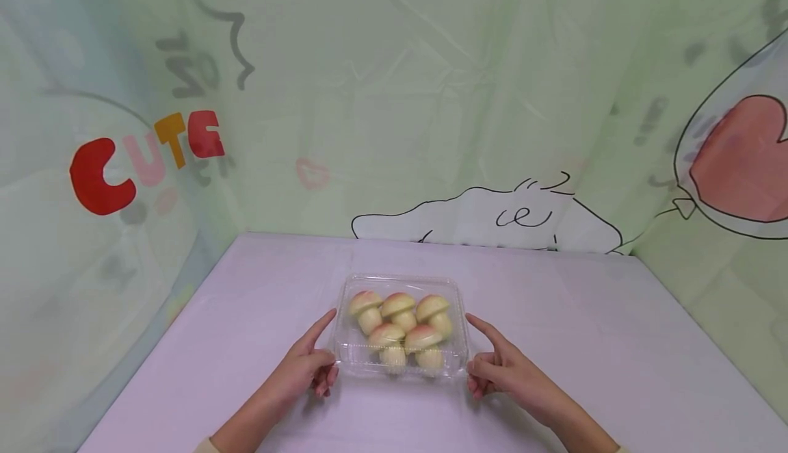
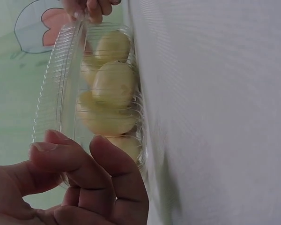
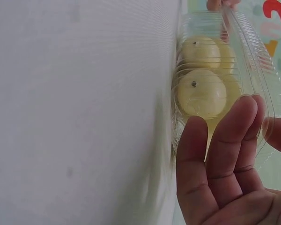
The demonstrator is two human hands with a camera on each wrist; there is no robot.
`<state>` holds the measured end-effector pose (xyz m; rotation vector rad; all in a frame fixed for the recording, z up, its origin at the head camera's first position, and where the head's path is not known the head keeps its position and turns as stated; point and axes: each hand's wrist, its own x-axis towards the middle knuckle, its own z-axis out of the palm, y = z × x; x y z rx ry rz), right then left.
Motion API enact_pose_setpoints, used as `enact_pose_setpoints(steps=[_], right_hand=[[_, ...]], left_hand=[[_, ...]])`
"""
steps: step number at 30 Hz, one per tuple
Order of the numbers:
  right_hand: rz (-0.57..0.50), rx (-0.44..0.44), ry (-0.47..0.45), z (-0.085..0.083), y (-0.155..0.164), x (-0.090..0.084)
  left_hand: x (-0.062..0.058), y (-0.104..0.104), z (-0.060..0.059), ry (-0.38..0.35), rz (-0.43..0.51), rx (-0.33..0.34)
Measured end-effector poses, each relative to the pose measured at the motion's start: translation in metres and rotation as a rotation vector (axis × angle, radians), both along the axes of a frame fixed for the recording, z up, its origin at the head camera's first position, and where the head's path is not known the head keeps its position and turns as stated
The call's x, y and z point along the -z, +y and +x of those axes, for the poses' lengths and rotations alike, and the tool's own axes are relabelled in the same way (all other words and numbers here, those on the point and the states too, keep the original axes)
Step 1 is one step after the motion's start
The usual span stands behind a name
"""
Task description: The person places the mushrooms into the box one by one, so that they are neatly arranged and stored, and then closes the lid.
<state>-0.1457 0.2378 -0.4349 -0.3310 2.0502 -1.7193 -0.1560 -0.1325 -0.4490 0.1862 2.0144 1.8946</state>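
A clear plastic clamshell box (image 1: 403, 283) stands at the middle of the table, its lid down. Inside are several mushroom-shaped pieces (image 1: 400, 304) with pale stems and yellow caps tinged pink. My left hand (image 1: 308, 364) pinches the box's rim at the near left corner, its index finger stretched along the left side. At the near right corner my right hand (image 1: 505, 371) pinches the rim in the same way, index finger pointing forward. In the right wrist view the thumb (image 3: 277, 134) lies on one side of the rim and the curled fingers on the other.
A pale lilac cloth covers the table (image 1: 277, 268). Printed curtains stand around it: a left one with the word CUTE (image 1: 101, 176), a back one with a white cartoon animal (image 1: 486, 217), and a right one with a heart balloon (image 1: 739, 159).
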Motion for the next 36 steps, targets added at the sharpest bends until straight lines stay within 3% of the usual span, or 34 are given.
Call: enact_pose_setpoints(steps=[19, 30, 33, 36], right_hand=[[0.009, 0.012, 0.026, -0.002, 0.001, 0.001], [0.058, 0.057, -0.019, -0.001, -0.002, -0.003], [0.094, 0.092, -0.013, -0.001, 0.001, -0.004], [0.14, 0.146, 0.009, -0.001, 0.006, -0.005]], left_hand=[[0.0, -0.002, -0.002, -0.012, -0.008, 0.043], [-0.001, -0.008, -0.002, -0.031, -0.057, 0.028], [-0.005, -0.014, -0.002, 0.002, -0.104, -0.004], [-0.009, -0.022, -0.002, 0.082, -0.181, -0.044]])
